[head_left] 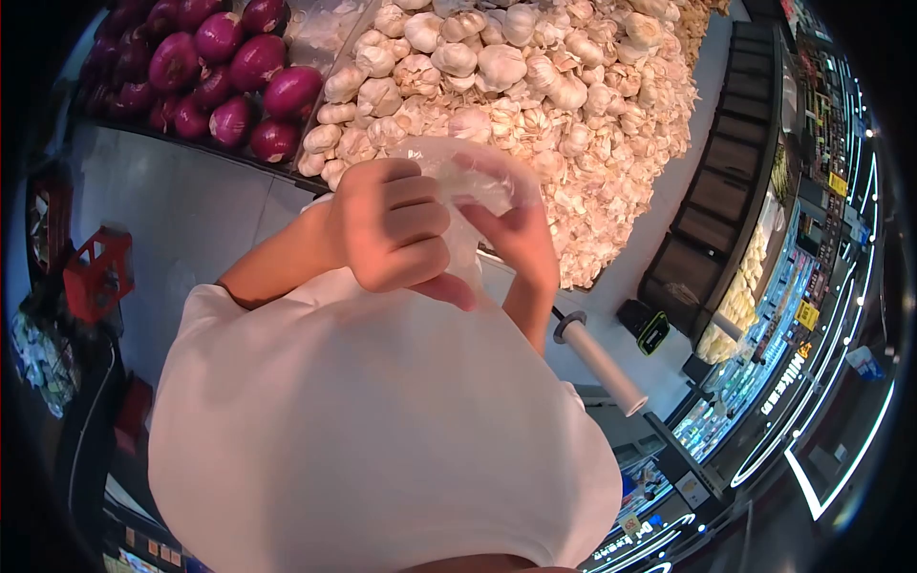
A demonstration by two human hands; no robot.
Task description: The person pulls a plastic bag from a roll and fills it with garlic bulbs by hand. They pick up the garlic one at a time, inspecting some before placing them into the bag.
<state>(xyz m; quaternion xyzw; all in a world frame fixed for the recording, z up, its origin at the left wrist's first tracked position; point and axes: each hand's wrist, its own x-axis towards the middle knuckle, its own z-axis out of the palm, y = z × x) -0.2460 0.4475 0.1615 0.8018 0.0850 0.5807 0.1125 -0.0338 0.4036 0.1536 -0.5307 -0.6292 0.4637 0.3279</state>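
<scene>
My left hand [396, 229] is closed in a fist in front of my chest, its thumb pointing down to the right. A thin clear plastic bag [449, 153] stretches between my two hands, and some of it hangs behind the left fist. My right hand [516, 224] is curled round the bag, with the plastic over its fingers and the thumb bent inward. Just beyond both hands lies a heap of garlic bulbs [501, 69], with loose cloves and skins [602, 215] toward its near right side.
Red onions [175, 63] fill the bin left of the garlic. A roll on a rod [602, 363] stands at the right, near a dark shelf [716, 181]. A red crate [99, 275] is at the far left. Lit refrigerated displays [735, 387] line the right side.
</scene>
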